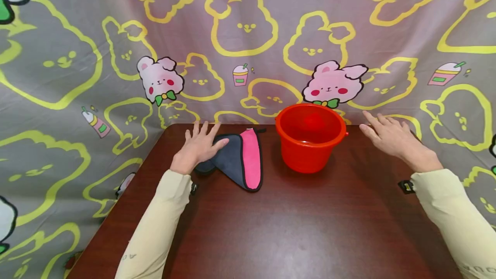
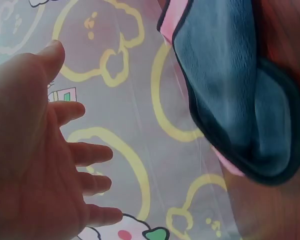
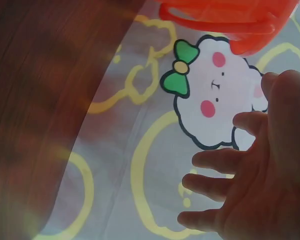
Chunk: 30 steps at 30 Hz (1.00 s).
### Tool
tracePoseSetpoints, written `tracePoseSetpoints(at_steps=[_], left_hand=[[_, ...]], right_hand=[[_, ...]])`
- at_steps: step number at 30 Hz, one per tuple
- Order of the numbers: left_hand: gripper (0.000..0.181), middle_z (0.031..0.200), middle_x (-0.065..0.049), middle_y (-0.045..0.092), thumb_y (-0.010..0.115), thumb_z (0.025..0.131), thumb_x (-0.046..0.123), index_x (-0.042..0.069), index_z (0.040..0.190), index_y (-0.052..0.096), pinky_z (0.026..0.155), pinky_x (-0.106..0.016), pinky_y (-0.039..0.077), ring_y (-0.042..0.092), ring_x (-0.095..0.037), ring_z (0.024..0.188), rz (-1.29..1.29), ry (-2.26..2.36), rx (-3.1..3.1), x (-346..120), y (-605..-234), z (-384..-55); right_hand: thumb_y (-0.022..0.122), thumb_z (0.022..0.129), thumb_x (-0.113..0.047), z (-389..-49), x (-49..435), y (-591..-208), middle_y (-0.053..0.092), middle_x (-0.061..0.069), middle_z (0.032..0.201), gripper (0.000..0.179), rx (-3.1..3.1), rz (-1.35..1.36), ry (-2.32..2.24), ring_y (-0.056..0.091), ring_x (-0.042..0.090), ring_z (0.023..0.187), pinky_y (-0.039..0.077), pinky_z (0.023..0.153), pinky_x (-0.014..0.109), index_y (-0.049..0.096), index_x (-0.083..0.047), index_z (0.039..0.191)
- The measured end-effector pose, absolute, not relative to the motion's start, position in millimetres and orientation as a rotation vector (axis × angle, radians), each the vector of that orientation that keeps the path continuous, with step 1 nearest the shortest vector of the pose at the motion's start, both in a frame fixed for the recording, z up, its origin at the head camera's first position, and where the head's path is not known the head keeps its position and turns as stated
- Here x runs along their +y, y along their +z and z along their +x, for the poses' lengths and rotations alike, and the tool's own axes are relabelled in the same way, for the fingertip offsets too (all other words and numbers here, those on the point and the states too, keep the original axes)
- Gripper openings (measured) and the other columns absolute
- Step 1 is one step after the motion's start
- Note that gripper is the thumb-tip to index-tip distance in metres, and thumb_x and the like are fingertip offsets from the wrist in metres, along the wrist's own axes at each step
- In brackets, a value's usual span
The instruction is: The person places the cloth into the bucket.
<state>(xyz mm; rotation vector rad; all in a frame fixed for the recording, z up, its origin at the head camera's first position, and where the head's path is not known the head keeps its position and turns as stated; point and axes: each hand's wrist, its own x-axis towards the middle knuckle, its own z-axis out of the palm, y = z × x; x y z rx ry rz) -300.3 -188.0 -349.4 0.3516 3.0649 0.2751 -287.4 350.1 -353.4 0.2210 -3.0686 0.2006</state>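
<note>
My left hand [image 1: 196,147], fingers spread and holding nothing, hovers at the left of a folded cloth [image 1: 230,158], overlapping its edge in the head view. The cloth is dark blue-grey with a pink strip and black edging; its folded end also shows in the left wrist view [image 2: 225,80]. A red plastic bucket [image 1: 310,158] stands upright near the back of the table, right of the cloth. My right hand [image 1: 393,137] is held in the air to the right of the bucket, its fingers extended and nothing in them. The right wrist view shows the bucket's rim and handle [image 3: 220,25].
The dark brown wooden table [image 1: 294,227] runs back to a patterned curtain [image 1: 248,46] with yellow outlines and white bunny faces. That curtain also hangs along the left and right sides. A dark wrist strap [image 1: 406,187] sits at the right cuff.
</note>
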Motion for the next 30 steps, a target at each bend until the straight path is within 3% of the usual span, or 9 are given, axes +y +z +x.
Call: tracePoseSetpoints(at_steps=[8, 19, 30], left_hand=[[0.081, 0.164, -0.022, 0.007, 0.039, 0.096, 0.066, 0.023, 0.159, 0.012, 0.116, -0.070, 0.003, -0.006, -0.046, 0.151, 0.392, 0.392, 3.048, -175, -365, -302], [0.081, 0.161, -0.024, 0.017, 0.045, 0.096, 0.062, 0.021, 0.159, 0.015, 0.115, -0.068, 0.017, 0.007, -0.046, 0.150, 0.397, 0.354, 3.035, -160, -388, -308], [0.084, 0.162, -0.022, 0.019, 0.051, 0.093, 0.061, 0.022, 0.159, 0.016, 0.116, -0.066, 0.019, 0.013, -0.046, 0.150, 0.340, 0.315, 2.999, -154, -406, -309]], right_hand=[[0.034, 0.105, -0.044, -284, 343, -352, 0.029, 0.037, 0.151, 0.067, -2.911, 0.372, 0.489, 0.031, 0.058, 0.135, 0.024, 0.110, 0.067, 0.018, -0.003, 0.156], [0.031, 0.102, -0.054, -274, 322, -357, 0.025, 0.028, 0.157, 0.070, -2.897, 0.264, 0.859, 0.028, 0.053, 0.140, 0.022, 0.110, 0.069, 0.011, -0.018, 0.159], [0.035, 0.103, -0.049, -273, 306, -367, 0.042, 0.029, 0.147, 0.064, -2.790, 0.300, 1.053, 0.045, 0.049, 0.130, 0.032, 0.105, 0.069, 0.019, -0.020, 0.158]])
